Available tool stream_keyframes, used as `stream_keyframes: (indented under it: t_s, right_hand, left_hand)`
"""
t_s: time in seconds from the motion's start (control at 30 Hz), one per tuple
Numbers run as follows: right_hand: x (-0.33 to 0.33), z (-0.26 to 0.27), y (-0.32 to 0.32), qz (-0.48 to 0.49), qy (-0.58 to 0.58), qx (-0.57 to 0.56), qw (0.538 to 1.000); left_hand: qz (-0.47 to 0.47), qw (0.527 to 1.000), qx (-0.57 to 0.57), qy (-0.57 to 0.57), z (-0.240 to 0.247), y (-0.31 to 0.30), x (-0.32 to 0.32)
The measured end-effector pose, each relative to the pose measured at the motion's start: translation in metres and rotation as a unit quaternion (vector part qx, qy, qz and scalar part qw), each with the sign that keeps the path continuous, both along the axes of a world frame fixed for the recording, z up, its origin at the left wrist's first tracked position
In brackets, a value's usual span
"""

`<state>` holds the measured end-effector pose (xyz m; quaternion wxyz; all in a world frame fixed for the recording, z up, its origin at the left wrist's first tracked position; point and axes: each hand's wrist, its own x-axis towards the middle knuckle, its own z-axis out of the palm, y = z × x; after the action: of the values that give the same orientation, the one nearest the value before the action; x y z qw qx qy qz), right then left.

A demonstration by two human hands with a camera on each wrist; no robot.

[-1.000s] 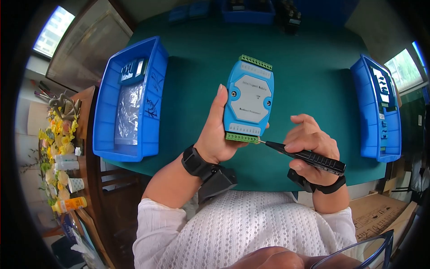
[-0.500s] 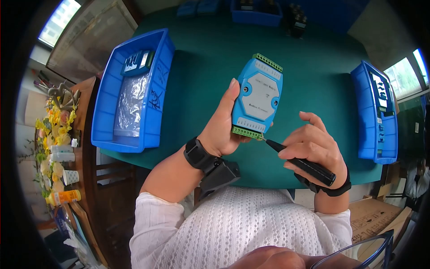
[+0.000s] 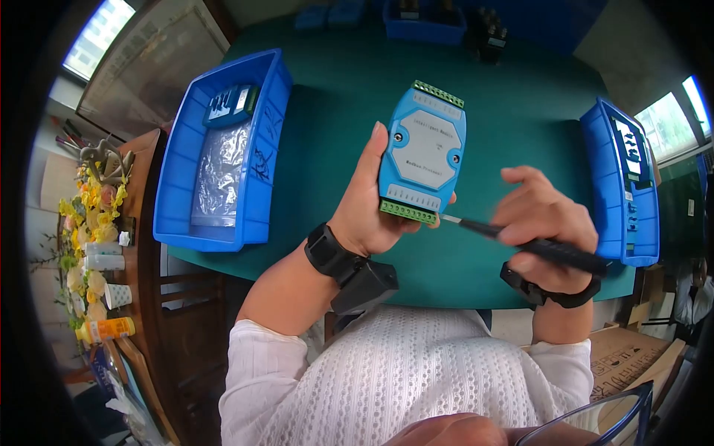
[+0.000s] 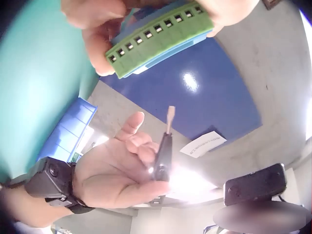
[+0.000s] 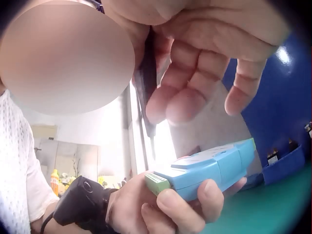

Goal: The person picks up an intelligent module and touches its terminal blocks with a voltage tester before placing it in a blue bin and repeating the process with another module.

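My left hand [image 3: 366, 212] grips a blue module [image 3: 424, 152] with a grey label and green terminal strips at both ends. In the left wrist view one green strip [image 4: 158, 39] shows its row of openings. My right hand [image 3: 550, 227] holds a black screwdriver [image 3: 554, 251] between thumb and fingers, its tip near the lower right corner of the module. The left wrist view has the screwdriver [image 4: 164, 156] apart from the green strip. In the right wrist view the blue module [image 5: 214, 168] lies below the screwdriver [image 5: 147, 87], held in the left hand's fingers.
A blue bin [image 3: 254, 215] at left holds a blue module and a clear plastic bag. Another blue bin [image 3: 610, 223] with parts stands at right. At the back of the green table [image 3: 327, 97] are a blue box [image 3: 424, 31] and dark parts [image 3: 491, 44].
The right hand and screwdriver have moved right, and the tip has come away from the green strip. The module has shifted slightly left and away from the body since half a second ago.
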<state>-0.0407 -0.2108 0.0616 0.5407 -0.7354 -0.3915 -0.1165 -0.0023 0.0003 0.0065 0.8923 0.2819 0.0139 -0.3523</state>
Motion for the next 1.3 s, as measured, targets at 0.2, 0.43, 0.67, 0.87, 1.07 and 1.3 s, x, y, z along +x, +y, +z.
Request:
stream_keyframes:
  t_s: [0.2, 0.43, 0.67, 0.87, 1.07, 1.3]
  right_hand:
    - [-0.003, -0.036, 0.011, -0.061, 0.130, 0.248, 0.958]
    - [-0.007, -0.045, 0.016, -0.048, 0.198, 0.258, 0.944]
    - [-0.006, -0.034, 0.014, -0.055, -0.077, 0.041, 0.995]
    - [-0.008, -0.033, 0.018, -0.088, -0.126, 0.014, 0.988]
    - [-0.008, -0.033, 0.020, -0.099, -0.126, 0.013, 0.987]
    - [-0.006, -0.036, 0.021, -0.097, -0.118, 0.037, 0.988]
  left_hand:
    - [0.159, 0.986, -0.029, -0.046, 0.005, -0.004, -0.010]
    - [0.217, 0.973, -0.040, -0.064, 0.004, -0.005, -0.011]
    - [0.227, 0.965, -0.063, -0.117, -0.002, -0.007, -0.012]
    - [0.248, 0.950, -0.038, -0.188, -0.005, -0.010, -0.014]
    - [0.223, 0.964, -0.042, -0.138, -0.005, -0.009, -0.011]
    - [0.210, 0.970, -0.014, -0.118, -0.004, -0.008, -0.009]
